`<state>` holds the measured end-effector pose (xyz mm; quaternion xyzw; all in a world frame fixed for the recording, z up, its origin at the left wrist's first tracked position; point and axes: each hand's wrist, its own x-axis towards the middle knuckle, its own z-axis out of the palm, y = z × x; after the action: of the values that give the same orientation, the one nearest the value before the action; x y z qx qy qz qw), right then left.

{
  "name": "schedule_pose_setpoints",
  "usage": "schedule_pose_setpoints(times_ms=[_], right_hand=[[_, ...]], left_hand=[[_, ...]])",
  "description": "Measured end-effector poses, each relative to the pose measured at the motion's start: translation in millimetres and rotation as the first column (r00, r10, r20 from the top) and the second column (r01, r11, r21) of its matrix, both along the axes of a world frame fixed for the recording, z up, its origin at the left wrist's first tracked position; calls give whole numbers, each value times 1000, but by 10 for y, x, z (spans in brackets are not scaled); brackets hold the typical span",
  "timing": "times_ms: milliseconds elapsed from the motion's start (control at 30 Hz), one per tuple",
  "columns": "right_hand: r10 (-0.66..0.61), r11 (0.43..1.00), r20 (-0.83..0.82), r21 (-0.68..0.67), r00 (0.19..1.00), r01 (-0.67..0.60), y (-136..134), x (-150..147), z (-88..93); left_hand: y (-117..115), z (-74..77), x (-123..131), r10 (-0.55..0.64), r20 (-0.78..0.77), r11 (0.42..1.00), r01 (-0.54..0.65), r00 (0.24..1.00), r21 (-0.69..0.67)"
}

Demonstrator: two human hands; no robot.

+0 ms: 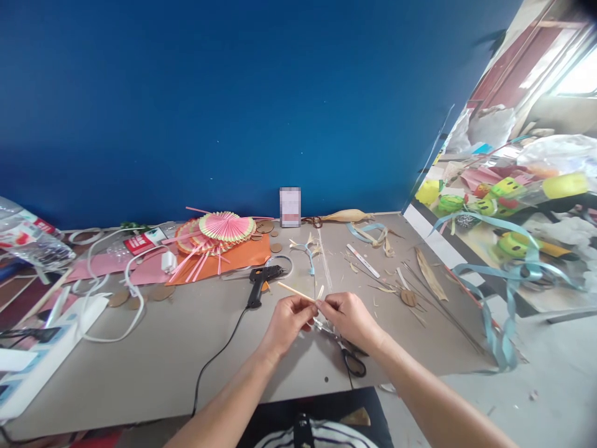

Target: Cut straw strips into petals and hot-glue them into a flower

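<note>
Partly hidden at one end: the pale strip [295, 289].
Slender, straight, pinched by the left hand [289, 318]; the right hand [347, 317] curls close, grip unclear.

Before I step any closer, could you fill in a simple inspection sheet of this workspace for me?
Surface: grey table, bare toward the near left, littered around its middle and right.
Job's things: pale strip between the hands; scissors by the right hand; glue gun ahead and to the left.
Clutter: paper fans, bottle, dry scraps.
Hands: left hand pinches the strip; right hand close beside it, its grip partly hidden.
Cables: black cord from the glue gun; white cable looping near the power strip.
Surroundings: blue wall behind; blue ribbon at right.
</note>
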<state>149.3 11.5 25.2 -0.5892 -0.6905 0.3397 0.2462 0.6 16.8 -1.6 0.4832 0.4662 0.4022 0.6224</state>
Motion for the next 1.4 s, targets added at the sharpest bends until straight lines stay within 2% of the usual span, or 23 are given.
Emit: schedule_pose_setpoints(times_ms=[133, 233, 333, 467, 567, 733, 900, 1033, 1100, 1133, 1167, 1200, 1267, 1333, 1400], right_hand=[[1, 986, -228, -162, 974, -39, 18, -18, 9], [-7, 946, -392, -300, 920, -120, 18, 3, 32], [-43, 856, -555, -449, 830, -256, 11, 40, 72], [-121, 687, -657, -597, 744, -415, 2, 79, 144], [-155, 606, -692, -630, 706, -485, -3, 104, 197], [-151, 554, -730, -621, 667, -554, -8, 160, 297], [-134, 503, -730, -633, 671, -588, -18, 195, 384], [-115, 476, -732, -634, 672, -609, -18, 244, 419], [-131, 462, -747, -628, 652, -626, 13, 308, 440], [-156, 480, -755, -622, 637, -619, 37, 347, 449], [-190, 529, -760, -613, 622, -587, 66, 386, 456], [-227, 604, -759, -601, 611, -523, 93, 417, 456], [-263, 777, -738, -544, 621, -318, 127, 441, 431], [-205, 886, -667, -438, 717, -154, 111, 399, 375], [-70, 942, -533, -313, 843, -120, 45, 310, 314]], left_hand=[[-15, 11, -8, 18, -22, 992, -15, 1000, 123], [-27, 20, -31, -1, -42, 982, 9, 999, 189], [-51, 52, -61, -39, -24, 976, 43, 999, 212], [-98, 144, -88, -96, 27, 967, 87, 995, 242], [-127, 225, -99, -106, 21, 957, 97, 994, 272], [-153, 326, -133, -94, -69, 943, 111, 993, 313], [-155, 400, -199, -130, -163, 882, 190, 978, 431], [-153, 448, -242, -178, -180, 847, 244, 967, 473], [-156, 439, -248, -199, -150, 854, 247, 968, 457], [-158, 425, -245, -204, -109, 873, 231, 973, 429], [-162, 405, -238, -197, -45, 901, 199, 979, 385], [-165, 383, -225, -176, 34, 934, 156, 984, 321], [-172, 347, -187, -87, 208, 988, 58, 974, 140], [-175, 334, -140, 9, 286, 1000, -2, 958, -23], [-172, 342, -96, 50, 303, 995, -22, 952, -96]])
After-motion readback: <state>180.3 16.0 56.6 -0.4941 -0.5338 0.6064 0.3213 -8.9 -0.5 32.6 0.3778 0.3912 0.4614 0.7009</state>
